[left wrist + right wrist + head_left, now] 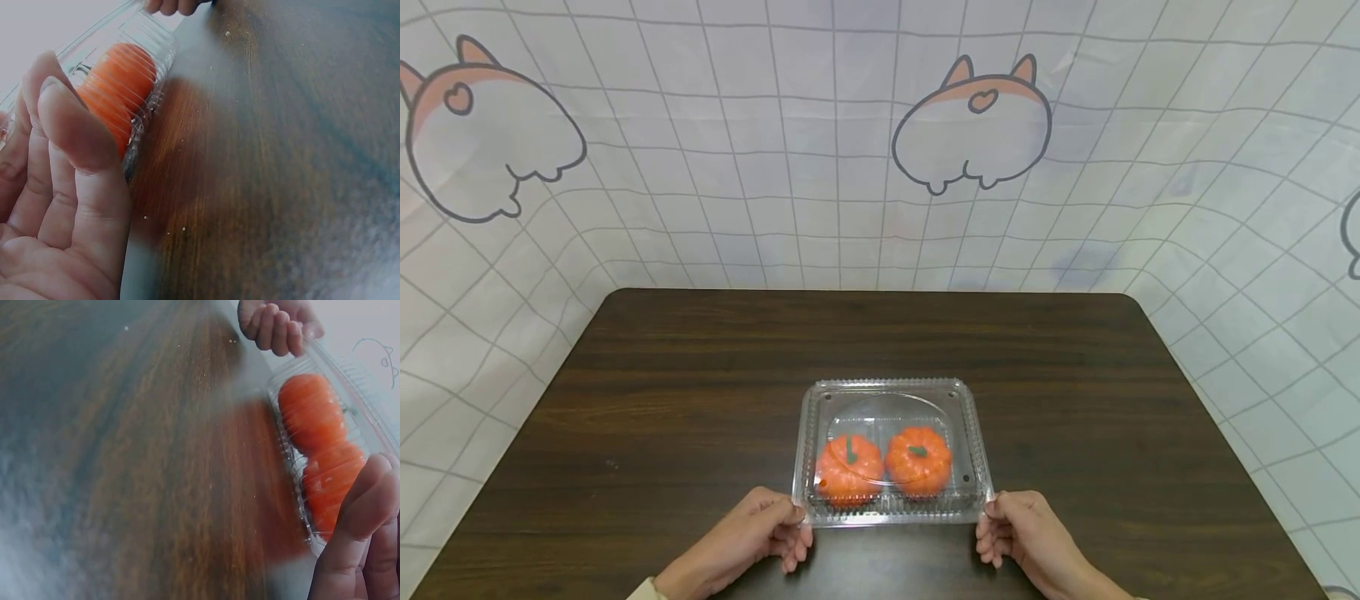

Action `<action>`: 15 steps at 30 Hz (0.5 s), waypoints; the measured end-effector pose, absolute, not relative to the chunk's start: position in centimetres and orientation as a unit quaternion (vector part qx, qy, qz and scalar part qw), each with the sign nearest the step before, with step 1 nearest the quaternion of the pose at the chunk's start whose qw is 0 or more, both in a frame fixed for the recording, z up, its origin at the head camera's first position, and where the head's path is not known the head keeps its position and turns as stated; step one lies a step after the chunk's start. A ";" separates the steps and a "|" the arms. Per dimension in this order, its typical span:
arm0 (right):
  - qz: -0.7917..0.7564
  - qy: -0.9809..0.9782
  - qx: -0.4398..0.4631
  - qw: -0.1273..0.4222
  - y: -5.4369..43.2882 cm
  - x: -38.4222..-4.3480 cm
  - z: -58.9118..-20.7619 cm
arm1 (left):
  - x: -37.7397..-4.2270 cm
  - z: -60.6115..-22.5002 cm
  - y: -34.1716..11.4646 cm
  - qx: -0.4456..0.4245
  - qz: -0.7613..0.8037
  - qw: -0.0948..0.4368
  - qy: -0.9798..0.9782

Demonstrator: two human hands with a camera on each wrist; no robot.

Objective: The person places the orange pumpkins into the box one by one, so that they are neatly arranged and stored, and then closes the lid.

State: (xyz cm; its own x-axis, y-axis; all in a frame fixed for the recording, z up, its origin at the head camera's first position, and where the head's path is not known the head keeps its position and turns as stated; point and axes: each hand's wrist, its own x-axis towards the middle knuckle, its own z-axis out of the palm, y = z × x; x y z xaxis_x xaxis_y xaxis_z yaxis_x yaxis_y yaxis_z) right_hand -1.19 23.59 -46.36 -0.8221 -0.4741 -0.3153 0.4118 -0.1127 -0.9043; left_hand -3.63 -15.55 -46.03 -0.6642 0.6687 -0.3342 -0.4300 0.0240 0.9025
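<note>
A clear plastic clamshell box (pixel 883 407) lies near the table's front, its lid down over two small orange toy pumpkins (pixel 919 473) with green stems. The pumpkins sit side by side toward the near edge of the box. At its near left corner, my left hand (pixel 767 527) pinches the rim between thumb and fingers. My right hand (pixel 1028 529) pinches the near right corner in the same way. Through the ribbed side wall (pixel 290 456), the right wrist view shows both pumpkins, with the thumb of the right hand at the rim.
Dark wood-grain table (pixel 700 358) surrounds the box on all sides. Behind it and at both sides hangs a white grid-patterned cloth (pixel 805 167) with cartoon animal prints.
</note>
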 end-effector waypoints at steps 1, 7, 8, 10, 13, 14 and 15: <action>-0.746 0.595 -0.027 0.297 23.6 -1.2 -46.4 | -3.7 -46.1 -15.5 0.101 0.692 0.396 0.594; -0.750 0.587 -0.036 0.304 23.7 -1.1 -46.3 | -3.7 -46.4 -15.4 0.108 0.697 0.389 0.592; -0.750 0.584 -0.037 0.307 23.7 -1.1 -46.3 | -3.7 -46.5 -15.4 0.106 0.696 0.391 0.593; -0.752 0.579 -0.035 0.311 23.7 -1.2 -46.4 | -3.8 -46.5 -15.4 0.104 0.695 0.393 0.593; -0.755 0.572 -0.023 0.320 23.7 -1.3 -46.5 | -3.8 -46.3 -15.3 0.099 0.693 0.397 0.594; -0.755 0.571 -0.018 0.322 23.7 -1.4 -46.5 | -3.8 -46.3 -15.3 0.096 0.692 0.399 0.594; -0.756 0.570 -0.014 0.323 23.7 -1.4 -46.5 | -3.8 -46.2 -15.3 0.098 0.694 0.397 0.593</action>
State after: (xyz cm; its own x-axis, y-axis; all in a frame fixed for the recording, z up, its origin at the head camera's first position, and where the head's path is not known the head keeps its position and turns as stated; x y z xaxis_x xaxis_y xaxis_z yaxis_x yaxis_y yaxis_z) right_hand -1.44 23.73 -46.50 -0.7916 -0.5038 -0.3459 0.4713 -0.1430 -0.8703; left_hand -3.82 -15.28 -46.24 -0.6649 0.6673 -0.3356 -0.4354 0.0188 0.9001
